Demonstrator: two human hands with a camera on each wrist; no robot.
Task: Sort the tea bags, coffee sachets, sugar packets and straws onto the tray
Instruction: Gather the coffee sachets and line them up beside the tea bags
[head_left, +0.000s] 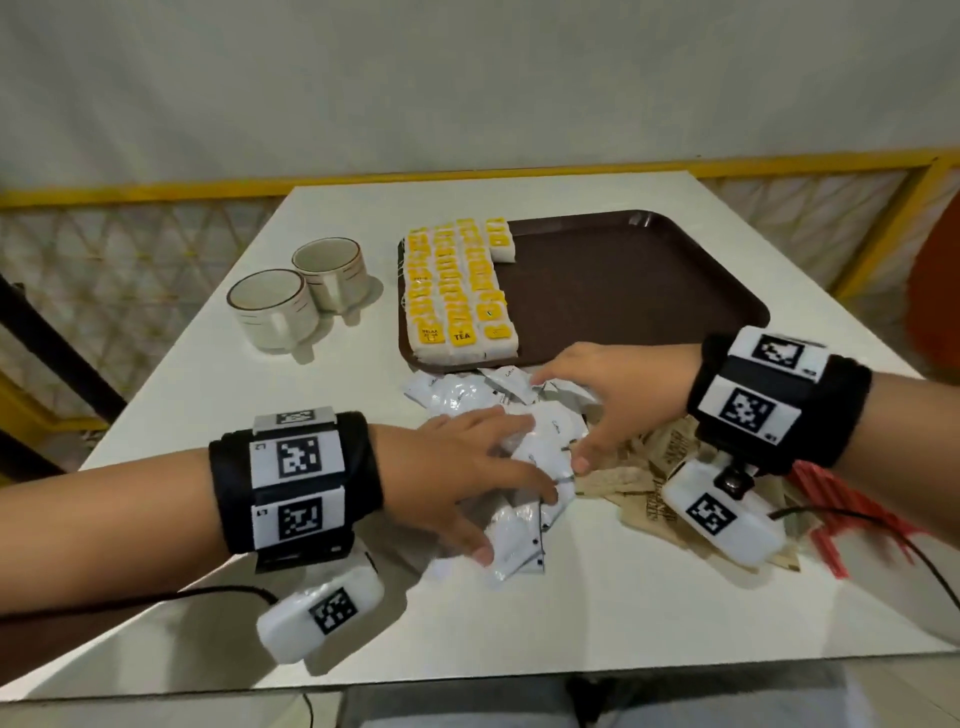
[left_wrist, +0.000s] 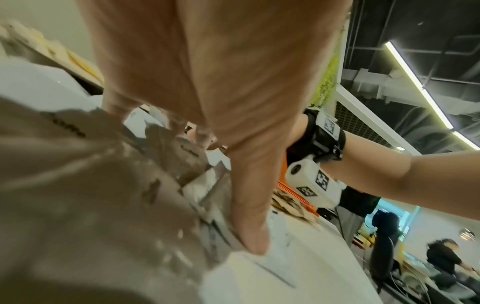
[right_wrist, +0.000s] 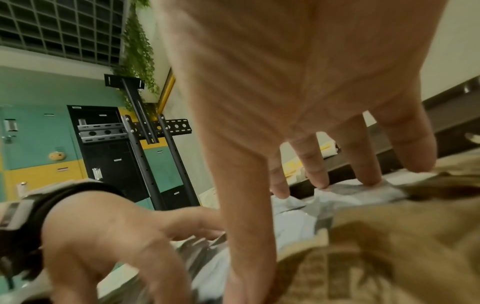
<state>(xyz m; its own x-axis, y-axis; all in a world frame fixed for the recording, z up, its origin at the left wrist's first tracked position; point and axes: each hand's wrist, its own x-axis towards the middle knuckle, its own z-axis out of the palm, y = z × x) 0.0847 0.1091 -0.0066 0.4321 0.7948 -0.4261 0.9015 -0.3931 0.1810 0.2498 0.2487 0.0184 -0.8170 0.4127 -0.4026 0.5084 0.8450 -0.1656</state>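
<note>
Left hand: your left hand (head_left: 462, 467) lies palm down with fingers spread flat on the near part of the heap of white sachets (head_left: 524, 467); the left wrist view shows the thumb tip (left_wrist: 255, 244) pressing on a white packet at the table surface. It grips nothing.
Right hand: your right hand (head_left: 618, 395) also lies palm down over the far right side of the same heap, fingers spread and straight; the right wrist view shows the fingertips (right_wrist: 369, 179) touching crumpled white paper. Nothing is pinched.
White sachets: a loose, overlapping pile on the white table (head_left: 597, 613), just in front of the tray's near edge, between your two hands. The print on them is too small to read, so whether they hold coffee or sugar cannot be told.
Brown packets: brown printed packets (head_left: 660, 473) lie in a jumble just right of the white heap, partly under your right wrist.
Straws: red straws (head_left: 831, 509) lie on the table at the far right, beyond the brown packets.
Tea bags: yellow-labelled tea bags (head_left: 457, 286) sit in neat rows on the left end of the tray.
Tray: the brown tray (head_left: 649, 280) has the rest of its surface bare.
Cups: two cream cups (head_left: 301, 296) stand touching each other, left of the tray.
</note>
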